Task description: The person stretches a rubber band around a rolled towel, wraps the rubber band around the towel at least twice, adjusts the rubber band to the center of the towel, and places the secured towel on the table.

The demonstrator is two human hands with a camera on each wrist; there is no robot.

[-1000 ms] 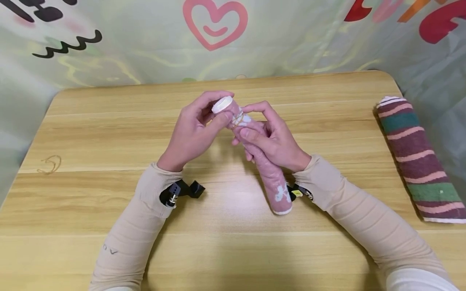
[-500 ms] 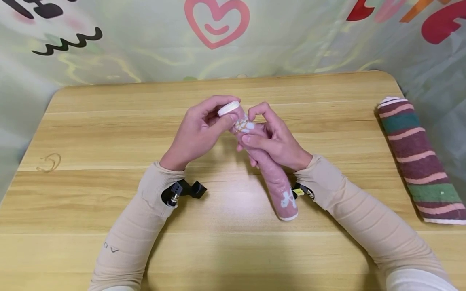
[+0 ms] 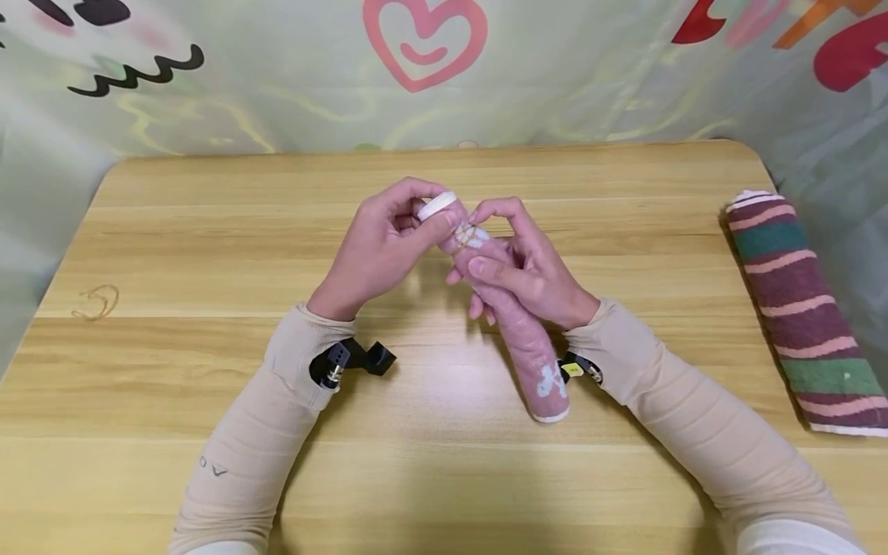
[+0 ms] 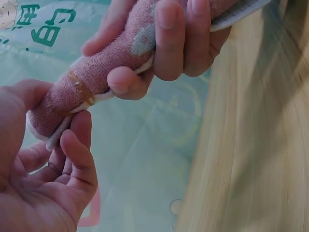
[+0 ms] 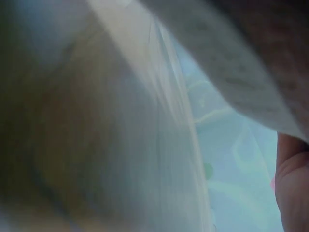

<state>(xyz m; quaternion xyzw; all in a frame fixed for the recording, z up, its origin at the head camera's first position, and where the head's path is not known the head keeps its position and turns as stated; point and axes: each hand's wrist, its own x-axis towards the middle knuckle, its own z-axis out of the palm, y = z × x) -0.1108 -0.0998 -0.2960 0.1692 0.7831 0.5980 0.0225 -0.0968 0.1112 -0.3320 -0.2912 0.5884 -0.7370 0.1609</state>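
A pink towel (image 3: pixel 523 331) with pale blue patches and white edges is rolled into a tube, slanting across the middle of the head view. Near its far end a thin tan rubber band (image 4: pixel 81 89) circles the roll. My left hand (image 3: pixel 375 247) pinches that far end between thumb and fingers. Round the roll's upper middle, my right hand (image 3: pixel 537 270) keeps a grip, its index finger bent close to the band. The right wrist view is mostly blurred, with a towel edge (image 5: pixel 231 77) and part of a hand (image 5: pixel 293 181) at the right.
A folded striped towel (image 3: pixel 798 308) in maroon, green and pink lies at the right edge of the wooden table (image 3: pixel 173 393). Loose tan rubber bands (image 3: pixel 99 303) lie at the far left. A printed curtain (image 3: pixel 291 92) hangs behind the table.
Both hands and the rolled towel have shifted slightly right. The right index finger lifted from the band area and is now back down near it.
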